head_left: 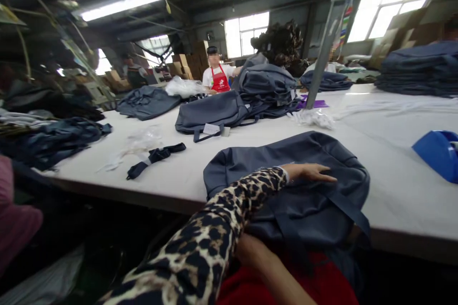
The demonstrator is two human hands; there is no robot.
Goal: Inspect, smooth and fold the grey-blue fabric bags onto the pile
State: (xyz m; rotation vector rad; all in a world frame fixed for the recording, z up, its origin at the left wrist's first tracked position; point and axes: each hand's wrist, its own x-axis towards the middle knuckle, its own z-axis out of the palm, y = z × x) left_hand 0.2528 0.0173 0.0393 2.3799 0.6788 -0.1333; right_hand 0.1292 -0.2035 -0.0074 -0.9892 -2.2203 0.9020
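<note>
The dark grey bag (286,186) lies flat at the counter (393,190) edge, its strap hanging over the rim. The left hand (309,171) rests open and flat on top of it, gripping nothing. The right hand (250,250) sits below, half hidden under the bag; its grip cannot be told. Beyond the left hand lie finished-looking bags (265,88), so this one seems mid-handling

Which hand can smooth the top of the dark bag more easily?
Left. The left hand lies flat on top of the dark bag. The right hand sits low at its near edge, mostly hidden.
</note>
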